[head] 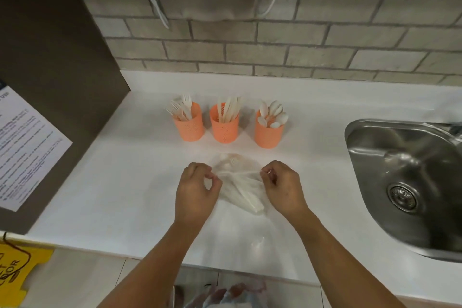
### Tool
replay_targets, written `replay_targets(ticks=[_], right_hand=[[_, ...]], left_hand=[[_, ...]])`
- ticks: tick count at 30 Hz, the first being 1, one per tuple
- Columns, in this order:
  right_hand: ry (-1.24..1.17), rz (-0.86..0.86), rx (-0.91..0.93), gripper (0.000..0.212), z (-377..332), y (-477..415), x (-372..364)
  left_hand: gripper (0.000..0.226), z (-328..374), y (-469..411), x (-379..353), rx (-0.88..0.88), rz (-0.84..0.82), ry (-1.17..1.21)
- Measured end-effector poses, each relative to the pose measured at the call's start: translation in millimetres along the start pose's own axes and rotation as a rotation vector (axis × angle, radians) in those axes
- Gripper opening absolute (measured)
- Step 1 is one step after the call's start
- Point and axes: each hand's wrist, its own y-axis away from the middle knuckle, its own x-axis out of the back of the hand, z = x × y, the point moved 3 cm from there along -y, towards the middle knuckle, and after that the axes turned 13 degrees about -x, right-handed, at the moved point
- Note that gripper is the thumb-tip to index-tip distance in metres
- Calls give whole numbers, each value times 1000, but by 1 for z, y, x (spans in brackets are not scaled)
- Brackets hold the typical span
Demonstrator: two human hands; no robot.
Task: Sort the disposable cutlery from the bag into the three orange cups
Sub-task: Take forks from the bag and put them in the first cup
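A single wide-angle view is taken from head height, directed forward and steeply down onto the table (100, 195). The left hand (196, 190) and right hand (283, 186) are framed close, near centre; the brick wall (300, 45) is caught far, the sink (400, 157) right.

Both my forearms reach forward and converge slightly. My left hand (197, 189) is palm-down, thumb and forefinger pinching one edge of the bag (240, 190). My right hand (283, 185) pinches the opposite edge, remaining fingers curled.
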Motion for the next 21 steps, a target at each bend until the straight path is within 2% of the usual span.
replay_targets(ticks=[2, 4, 5, 6, 8, 10, 13, 16, 18, 19, 21], right_hand=[[-20, -21, -1, 21, 3, 0, 2], [38, -151, 83, 40, -1, 1, -4], [85, -205, 134, 45, -4, 2, -10], [126, -216, 181, 41, -7, 2, -14], [151, -125, 222, 16, -13, 2, -19], [84, -5, 170, 4, -12, -1, -17], [-57, 110, 12, 13, -3, -5, -9], [-101, 103, -112, 15, 1, -4, -9], [-97, 28, -65, 6, -6, -1, -10], [-63, -28, -11, 8, -11, 0, -12], [50, -113, 100, 19, -19, -2, -17]], left_hand=[[19, -5, -1, 0, 59, -50, 69], [35, -3, -7, -7, 39, -236, 119], [41, -1, -10, -11, 20, -325, 117], [39, 2, -14, -14, -7, -381, 91], [16, 6, -19, -16, -61, -369, 47], [14, 4, -24, -10, 0, -268, 86], [27, -1, -29, 6, 228, -97, 238], [22, 3, -28, 16, 354, 38, 323], [13, 6, -28, 12, 360, -28, 325], [6, 8, -30, 9, 325, -95, 300], [17, 13, -35, 4, 210, -190, 235]])
